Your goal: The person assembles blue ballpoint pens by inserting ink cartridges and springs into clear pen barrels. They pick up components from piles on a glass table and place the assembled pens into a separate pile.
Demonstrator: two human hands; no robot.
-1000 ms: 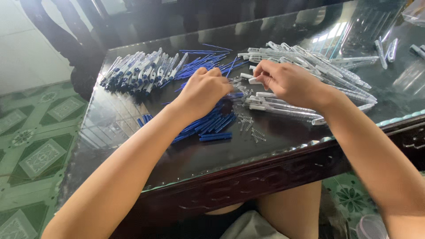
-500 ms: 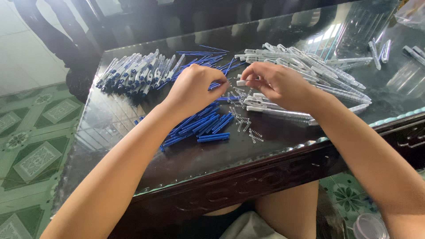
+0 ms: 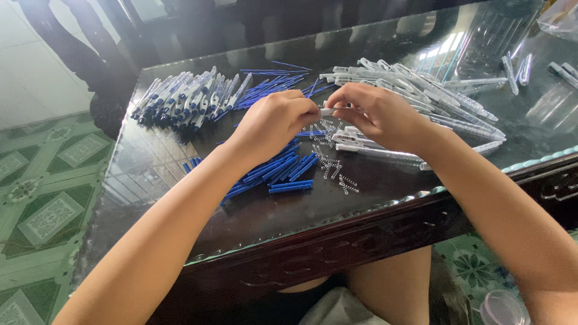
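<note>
My left hand (image 3: 274,123) and my right hand (image 3: 376,114) meet above the middle of a dark glass-topped table (image 3: 180,180). Between their fingertips they pinch a small white pen part (image 3: 327,111). Under my left hand lies a heap of blue pen pieces (image 3: 283,174). Small metal springs (image 3: 334,165) are scattered just below my hands. White pen barrels (image 3: 421,96) are piled behind and to the right of my right hand.
Assembled blue-and-white pens (image 3: 186,99) lie in a pile at the far left of the table, thin blue refills (image 3: 274,84) beside them. A clear plastic bag (image 3: 557,102) sits at the right edge. Green patterned floor tiles (image 3: 48,204) lie to the left.
Both hands have lifted slightly off the piles and come together at the fingertips over the springs. The camera has shifted a little.
</note>
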